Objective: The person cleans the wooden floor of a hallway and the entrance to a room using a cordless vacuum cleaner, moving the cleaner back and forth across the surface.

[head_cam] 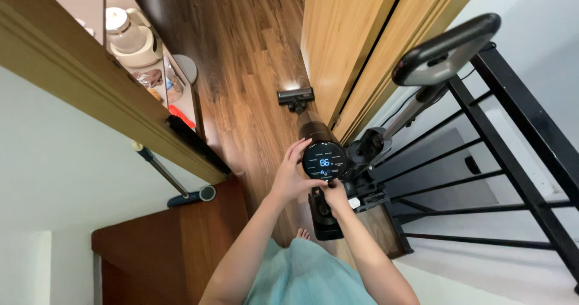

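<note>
The left hand (pixel 291 175) cups the side of the stick vacuum (pixel 321 154), steadying it upright on the wooden floor (pixel 241 69). The right hand (pixel 335 193) curls beneath its lit screen (pixel 324 161), gripping the handle.

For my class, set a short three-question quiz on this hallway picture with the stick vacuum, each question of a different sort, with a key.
1. True or false: both hands touch the stick vacuum.
2. Which hand cups the side of the round lit display? A) left hand B) right hand
3. Fill in: the vacuum's floor head rests on the ____ floor.

Key: 1 true; 2 A; 3 wooden.
</note>
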